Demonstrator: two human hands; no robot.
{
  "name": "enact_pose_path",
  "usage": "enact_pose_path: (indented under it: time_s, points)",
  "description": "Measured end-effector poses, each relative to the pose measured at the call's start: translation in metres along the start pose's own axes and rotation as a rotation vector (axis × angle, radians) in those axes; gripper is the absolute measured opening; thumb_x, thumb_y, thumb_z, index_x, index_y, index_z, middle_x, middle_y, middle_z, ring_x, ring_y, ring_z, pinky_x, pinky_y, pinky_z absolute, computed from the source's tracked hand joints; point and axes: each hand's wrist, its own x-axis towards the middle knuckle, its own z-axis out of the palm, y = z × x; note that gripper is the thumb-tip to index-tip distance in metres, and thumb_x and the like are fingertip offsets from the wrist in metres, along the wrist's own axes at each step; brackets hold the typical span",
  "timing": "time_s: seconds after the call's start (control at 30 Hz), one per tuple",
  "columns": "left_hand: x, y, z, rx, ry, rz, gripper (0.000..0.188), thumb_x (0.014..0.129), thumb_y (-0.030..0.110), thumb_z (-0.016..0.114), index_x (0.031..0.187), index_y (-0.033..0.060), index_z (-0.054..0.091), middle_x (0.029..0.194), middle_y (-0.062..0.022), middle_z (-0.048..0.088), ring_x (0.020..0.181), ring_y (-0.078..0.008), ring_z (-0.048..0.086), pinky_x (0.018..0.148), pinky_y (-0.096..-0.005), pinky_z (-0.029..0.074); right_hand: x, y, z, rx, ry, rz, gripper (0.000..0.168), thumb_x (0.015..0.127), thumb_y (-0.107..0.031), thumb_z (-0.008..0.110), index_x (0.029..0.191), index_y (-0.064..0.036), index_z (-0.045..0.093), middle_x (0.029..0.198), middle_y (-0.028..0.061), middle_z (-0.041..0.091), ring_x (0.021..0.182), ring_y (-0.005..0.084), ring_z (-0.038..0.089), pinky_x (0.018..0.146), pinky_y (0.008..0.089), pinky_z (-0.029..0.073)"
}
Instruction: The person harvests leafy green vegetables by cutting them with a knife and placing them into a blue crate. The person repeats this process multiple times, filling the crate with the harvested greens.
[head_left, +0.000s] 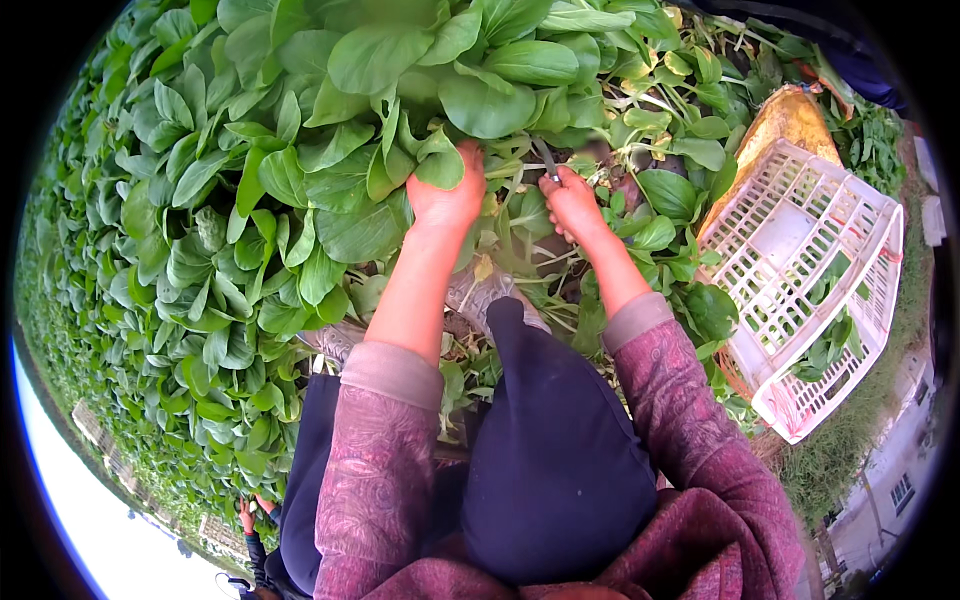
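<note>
My left hand (450, 186) is in among the broad leaves of a leafy green plant (441, 161), its fingers partly hidden by a curled leaf. It appears closed around the plant's leaves or stalks. To its right, my right hand (573, 202) is closed around the handle of a small knife (547, 156), whose metal blade points up and away from me. The blade is near pale stalks, a short gap from my left hand. Whether the blade touches any stalk cannot be told.
A white plastic crate (795, 232) with some leaves in it leans tilted at the right, beside a yellow sack (799, 124). Dense leafy greens (187, 247) fill the left. My shoe (487, 296) stands below my hands. Another person's hands (247, 516) show at the lower left.
</note>
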Motion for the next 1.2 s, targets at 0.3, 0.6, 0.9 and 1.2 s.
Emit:
enact_pose_path:
  time_s: [0.3,0.6,0.9,1.2]
  points:
    - [-0.013,-0.010,0.010,-0.111,0.034,-0.062,0.023,0.090,0.030,0.052,0.103,0.0169,0.065,0.092,-0.0127,0.067,0.087,-0.0332,0.064,0.075,-0.0428,0.050,0.007,-0.020,-0.001,-0.102,-0.108,0.039,0.029,0.091,-0.026,0.045,0.109,-0.004,0.052,0.064,0.0085,0.052,0.043,0.0191,0.049,0.038,0.0338,0.038]
    - [-0.032,-0.048,0.044,-0.110,0.267,0.060,0.017,0.090,0.023,0.056,0.097,0.0092,0.063,0.081,-0.0081,0.066,0.077,-0.0279,0.062,0.072,-0.0391,0.048,-0.014,-0.017,0.001,-0.064,-0.211,0.096,0.043,0.092,-0.029,0.048,0.128,-0.005,0.045,0.062,0.0052,0.048,0.041,0.0142,0.042,0.035,0.0313,0.033]
    - [-0.029,-0.064,0.059,-0.554,0.049,-0.135,0.021,0.094,0.022,0.053,0.097,0.0026,0.060,0.087,-0.0076,0.065,0.074,-0.0162,0.064,0.066,-0.0294,0.051,-0.013,0.021,0.022,0.068,-0.031,-0.018,0.021,0.091,-0.027,0.052,0.101,-0.009,0.050,0.059,0.0014,0.044,0.040,0.0126,0.042,0.034,0.0308,0.033]
    - [-0.045,-0.058,0.042,-0.926,0.153,-0.173,0.023,0.086,0.000,0.059,0.109,0.0000,0.061,0.097,-0.0075,0.066,0.081,-0.0186,0.066,0.065,-0.0297,0.054,-0.025,0.038,0.033,-0.180,0.076,-0.270,0.026,0.088,-0.023,0.052,0.099,0.001,0.052,0.085,0.0233,0.062,0.079,0.0391,0.059,0.072,0.0448,0.046]
